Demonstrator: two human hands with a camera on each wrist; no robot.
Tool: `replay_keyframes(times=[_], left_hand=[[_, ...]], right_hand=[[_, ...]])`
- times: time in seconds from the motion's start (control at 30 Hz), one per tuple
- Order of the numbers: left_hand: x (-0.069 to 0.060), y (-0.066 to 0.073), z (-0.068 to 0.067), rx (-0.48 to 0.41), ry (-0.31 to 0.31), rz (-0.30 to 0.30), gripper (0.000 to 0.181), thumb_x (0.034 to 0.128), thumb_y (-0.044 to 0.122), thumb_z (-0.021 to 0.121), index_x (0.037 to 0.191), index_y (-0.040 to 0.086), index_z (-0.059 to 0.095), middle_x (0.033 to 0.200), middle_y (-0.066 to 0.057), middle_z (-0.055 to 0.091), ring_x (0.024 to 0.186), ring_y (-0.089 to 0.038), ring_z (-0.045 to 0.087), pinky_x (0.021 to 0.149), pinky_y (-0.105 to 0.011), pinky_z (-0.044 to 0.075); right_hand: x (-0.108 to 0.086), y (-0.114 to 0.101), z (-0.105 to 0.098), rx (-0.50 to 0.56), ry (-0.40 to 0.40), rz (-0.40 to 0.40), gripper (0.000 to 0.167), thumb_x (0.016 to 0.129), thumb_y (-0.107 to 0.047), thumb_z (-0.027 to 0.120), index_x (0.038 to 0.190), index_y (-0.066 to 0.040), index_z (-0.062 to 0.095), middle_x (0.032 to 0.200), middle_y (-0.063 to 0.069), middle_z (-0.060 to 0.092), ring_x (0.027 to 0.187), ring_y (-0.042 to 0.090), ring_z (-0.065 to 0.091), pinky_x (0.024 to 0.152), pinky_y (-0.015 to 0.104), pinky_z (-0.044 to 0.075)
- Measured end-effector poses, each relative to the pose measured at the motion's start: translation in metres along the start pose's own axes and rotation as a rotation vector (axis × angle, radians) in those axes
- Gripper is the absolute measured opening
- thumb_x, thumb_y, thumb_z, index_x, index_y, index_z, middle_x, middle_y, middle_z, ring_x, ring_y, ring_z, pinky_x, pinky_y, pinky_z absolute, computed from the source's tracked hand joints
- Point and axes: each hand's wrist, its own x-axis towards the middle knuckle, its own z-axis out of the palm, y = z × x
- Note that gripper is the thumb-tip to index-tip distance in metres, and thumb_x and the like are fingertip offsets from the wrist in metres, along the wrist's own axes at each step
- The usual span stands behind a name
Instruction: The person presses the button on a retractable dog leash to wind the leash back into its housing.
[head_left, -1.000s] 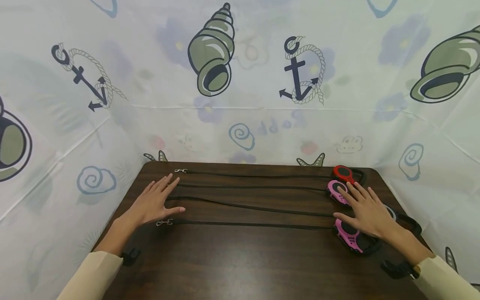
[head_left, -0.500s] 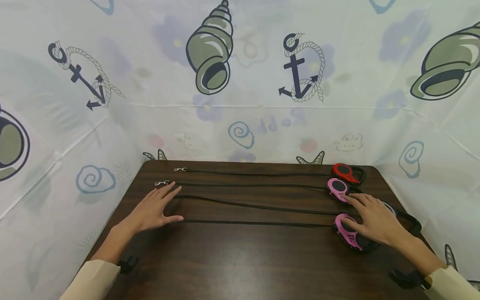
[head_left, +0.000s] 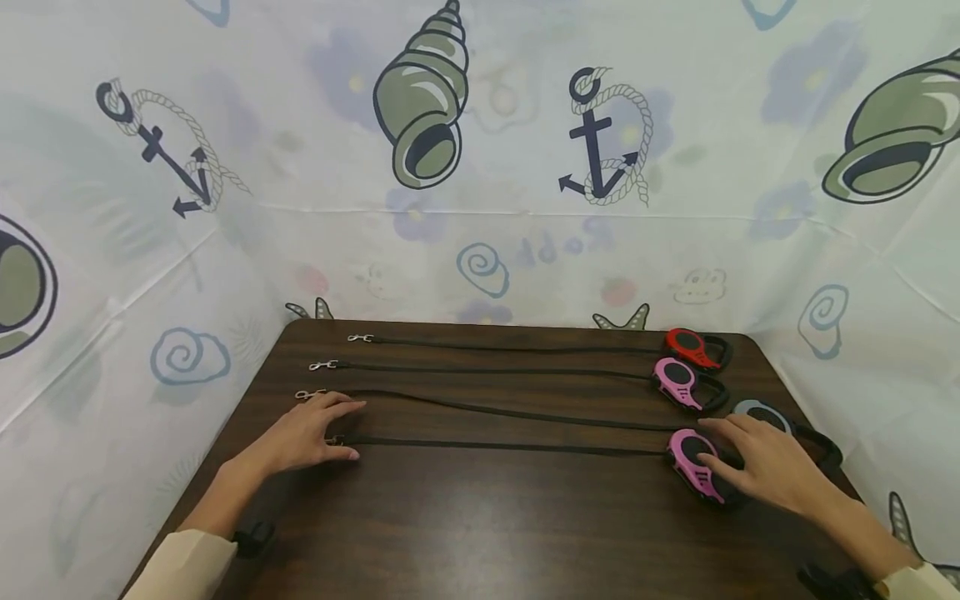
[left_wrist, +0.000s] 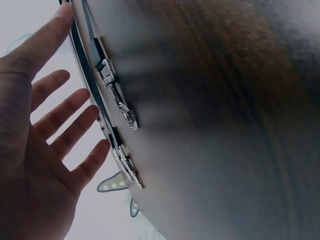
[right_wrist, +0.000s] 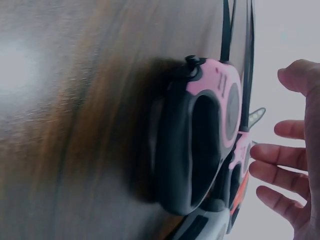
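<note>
- While both hands hang over the near leash (head_left: 510, 447), its long axis is what matters: left-right across the table (head_left: 480, 533), so each hand has its own end.
- Near leash: pink handle (head_left: 696, 475) at the right end, clip (head_left: 335, 440) at the left end, cord almost straight between.
- Left hand (head_left: 300, 435): thumb and fingers well apart, no grip on anything. From the head view the clip sits between thumb and index; can't tell if the thumb touches the cord.
- Right hand (head_left: 776, 467): fingers loosely bent, thumb apart, nothing held. Head view puts it over the handle's right part; right wrist view shows air between them. So handle lies below, grip loop toward the wrist side.
- Nearer hand: right for handle, left for clip. My read: straight down at both ends, no crossing of arms.
- Watch grey handle (head_left: 763, 411): just beyond the pink one, under the right fingertips' far side. Easy to snag, I'd guess.
- Far pink handle (head_left: 677, 377) and red handle (head_left: 688, 343) lie farther back, apart from both hands.
</note>
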Motion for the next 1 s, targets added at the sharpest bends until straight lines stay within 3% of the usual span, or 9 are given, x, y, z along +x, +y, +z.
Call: replay_keyframes(times=[0.23,0.43,0.6,0.83,1.0], left_hand=[[-0.002,-0.004,0.004,-0.032,-0.031,-0.003,0.064,0.0818,0.036,0.092,0.136,0.008,0.071,0.126,-0.013,0.066,0.113,-0.036,0.066,0.089,-0.058,0.056],[-0.003,-0.007,0.008,-0.04,-0.025,0.01,0.056,0.0841,0.033,0.091,0.13,0.007,0.074,0.119,-0.009,0.066,0.107,-0.029,0.065,0.087,-0.053,0.056],[-0.007,-0.008,0.01,-0.042,-0.017,0.016,0.05,0.0843,0.033,0.091,0.124,0.007,0.077,0.112,-0.004,0.068,0.102,-0.026,0.067,0.086,-0.051,0.056],[-0.009,-0.01,0.011,-0.063,0.004,0.042,0.041,0.0843,0.027,0.091,0.118,0.006,0.079,0.104,0.0,0.07,0.095,-0.021,0.068,0.081,-0.045,0.057],[-0.01,-0.014,0.012,-0.077,0.015,0.064,0.036,0.0846,0.024,0.09,0.115,0.007,0.08,0.101,0.002,0.07,0.091,-0.017,0.068,0.077,-0.04,0.056]], right_hand=[[-0.016,-0.001,0.003,-0.023,0.009,0.0,0.054,0.082,-0.046,0.089,0.12,-0.011,0.077,0.093,-0.004,0.07,0.075,0.013,0.065,0.06,0.039,0.054],[-0.027,-0.001,0.008,-0.038,-0.012,0.023,0.058,0.08,-0.049,0.09,0.121,-0.011,0.076,0.082,-0.011,0.059,0.068,0.0,0.047,0.056,0.028,0.044],[-0.029,-0.001,0.01,-0.023,-0.045,0.047,0.059,0.081,-0.051,0.089,0.122,-0.01,0.076,0.079,-0.013,0.057,0.065,-0.002,0.043,0.056,0.026,0.042],[-0.037,0.001,0.02,-0.02,0.005,0.021,0.065,0.077,-0.052,0.091,0.124,-0.011,0.075,0.078,-0.016,0.058,0.066,-0.003,0.045,0.054,0.027,0.044],[-0.039,0.002,0.025,-0.027,-0.007,0.014,0.07,0.077,-0.055,0.091,0.129,-0.011,0.074,0.081,-0.012,0.065,0.066,0.001,0.05,0.055,0.03,0.047]])
